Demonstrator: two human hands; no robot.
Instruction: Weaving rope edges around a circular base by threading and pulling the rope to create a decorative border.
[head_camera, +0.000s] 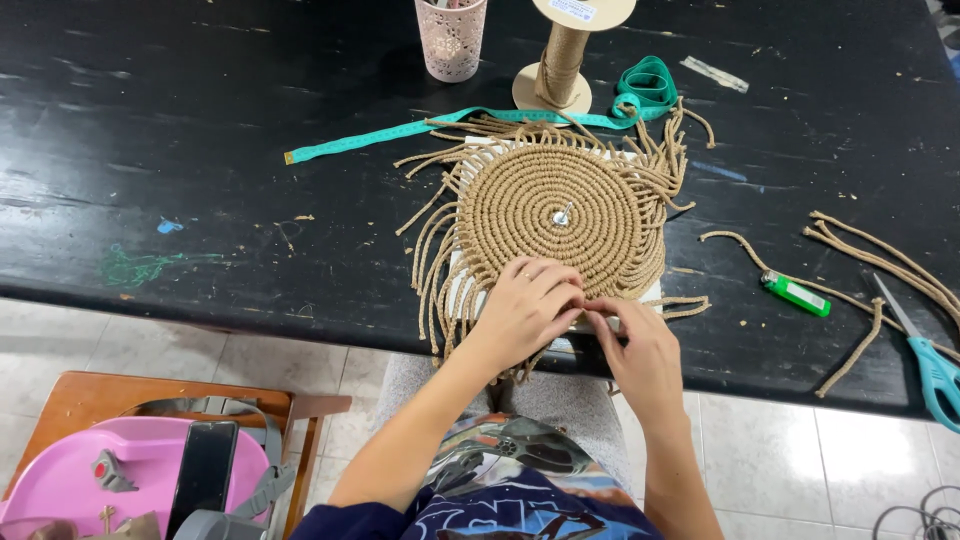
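Both hands meet at the near edge of a round jute mat (553, 212) on a black table (200, 150): the left hand (528, 308) rests on its rim, and the right hand (640, 350) pinches cords beside it. A green lighter (796, 293) and blue scissors (925, 355) lie to the right.

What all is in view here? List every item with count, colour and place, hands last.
Woven cord mat: one, tan, round, table centre, pin in its middle.
Board: one, white, under the mat.
Cord spool: one, tan cord, behind the mat.
Tape measure: one, teal, behind the mat.
Cup: one, pink, table's far edge.
Lighter: one, green, right of the mat.
Scissors: one, blue handles, far right.
Loose cords: several, tan, right side.
Table: one, black.
Tray: one, pink, lower left.
Left hand: on the mat's near edge.
Right hand: pinching cord beside it.
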